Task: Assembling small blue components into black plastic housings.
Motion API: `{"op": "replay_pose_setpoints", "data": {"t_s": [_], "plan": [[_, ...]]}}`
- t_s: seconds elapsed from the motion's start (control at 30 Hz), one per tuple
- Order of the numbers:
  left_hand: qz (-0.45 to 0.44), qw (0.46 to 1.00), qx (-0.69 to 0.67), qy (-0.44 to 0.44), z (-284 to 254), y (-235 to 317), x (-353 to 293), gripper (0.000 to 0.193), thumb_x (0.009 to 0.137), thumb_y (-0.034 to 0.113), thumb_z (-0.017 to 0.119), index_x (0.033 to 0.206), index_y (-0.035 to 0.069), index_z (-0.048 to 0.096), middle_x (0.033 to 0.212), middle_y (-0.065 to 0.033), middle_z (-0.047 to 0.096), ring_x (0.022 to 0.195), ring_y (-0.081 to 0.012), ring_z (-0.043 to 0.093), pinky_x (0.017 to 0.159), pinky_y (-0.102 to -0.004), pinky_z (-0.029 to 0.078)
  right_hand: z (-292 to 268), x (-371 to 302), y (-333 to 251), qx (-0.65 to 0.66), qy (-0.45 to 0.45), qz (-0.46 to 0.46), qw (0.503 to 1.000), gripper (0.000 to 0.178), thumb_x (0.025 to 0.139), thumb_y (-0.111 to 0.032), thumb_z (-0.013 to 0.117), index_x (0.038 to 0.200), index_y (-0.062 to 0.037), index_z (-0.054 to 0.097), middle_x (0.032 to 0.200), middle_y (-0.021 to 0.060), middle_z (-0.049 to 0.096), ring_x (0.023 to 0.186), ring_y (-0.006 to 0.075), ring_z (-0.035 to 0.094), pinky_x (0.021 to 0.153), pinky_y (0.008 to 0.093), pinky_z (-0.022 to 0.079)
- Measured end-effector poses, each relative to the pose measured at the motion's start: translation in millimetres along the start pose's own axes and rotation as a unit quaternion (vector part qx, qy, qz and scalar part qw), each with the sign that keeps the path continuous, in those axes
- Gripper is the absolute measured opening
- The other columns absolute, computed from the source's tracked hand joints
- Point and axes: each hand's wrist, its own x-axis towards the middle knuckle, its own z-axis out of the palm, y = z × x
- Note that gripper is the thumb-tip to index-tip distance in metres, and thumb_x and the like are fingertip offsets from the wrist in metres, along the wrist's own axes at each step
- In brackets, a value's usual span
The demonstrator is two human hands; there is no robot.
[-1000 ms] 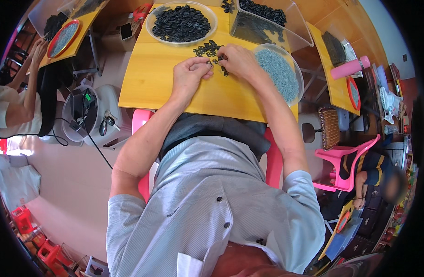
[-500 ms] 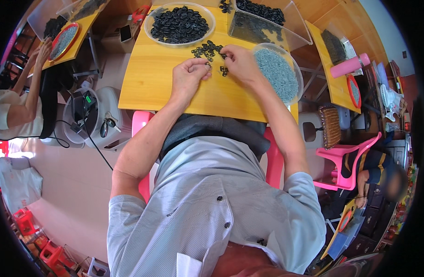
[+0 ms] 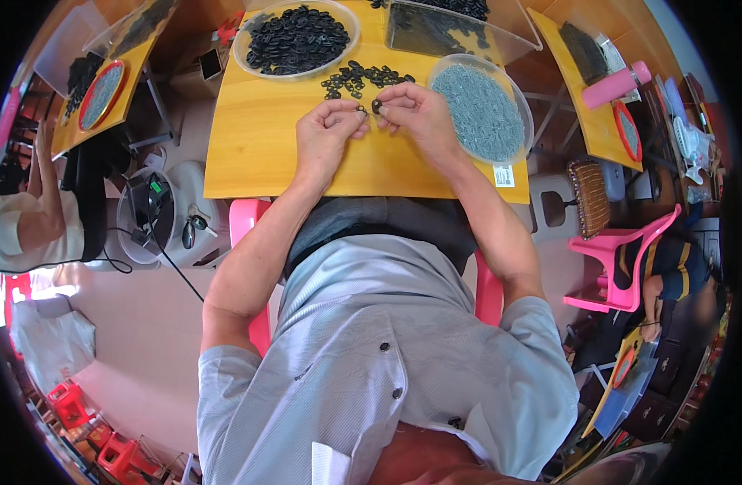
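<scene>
Above the yellow table point(image 3: 254, 162) my two hands work close together. My right hand point(image 3: 421, 121) pinches a small black oval piece point(image 3: 377, 106) with an opening in it. Facing it, my left hand point(image 3: 326, 144) is closed in a pinch on a tiny metal piece point(image 3: 360, 110), too small to name. Just beyond the fingertips lies a loose pile of black oval pieces point(image 3: 361, 77). A round clear tub point(image 3: 525, 149) of small grey metal pieces point(image 3: 478, 109) stands beside my right wrist. Farther left, another round clear tub point(image 3: 240, 58) holds many black pieces point(image 3: 297, 39).
A clear rectangular bin point(image 3: 444, 36) with black pieces stands at the far right. To the left, a person point(image 3: 40, 210) sits by another yellow table; a stool bears a tub with a cable point(image 3: 149, 202). A pink chair point(image 3: 613, 267) and pink bottle point(image 3: 617, 85) are right.
My right hand has drawn back from the pile towards my left hand, bringing a black oval piece. My left hand keeps its pinch. The whole view has shifted slightly.
</scene>
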Motion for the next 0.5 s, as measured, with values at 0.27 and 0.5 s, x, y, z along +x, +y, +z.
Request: {"op": "replay_pose_setpoints", "data": {"t_s": [0.27,0.5], "plan": [[0.004,1.0,0.006,0.001,-1.0,-3.3,0.6,0.02,0.091,0.0,0.066,0.109,-0.006,0.06,0.092,-0.0136,0.071,0.079,-0.0161,0.068,0.073,-0.0249,0.055,0.7,2.3,5.7,0.001,-0.009,-0.004,1.0,0.019,0.088,-0.002,0.064,0.107,0.0038,0.064,0.089,0.0071,0.068,0.077,0.012,0.065,0.067,0.024,0.05],[0.016,1.0,0.021,-0.003,-0.7,-3.7,0.0,0.018,0.091,0.001,0.066,0.107,-0.006,0.062,0.091,-0.0126,0.071,0.077,-0.0148,0.068,0.071,-0.0243,0.055,5.5,2.2,3.7,-0.003,0.004,-0.014,1.0,0.016,0.087,-0.003,0.067,0.102,0.0018,0.064,0.082,0.0052,0.068,0.07,0.009,0.063,0.062,0.0224,0.049]]}}
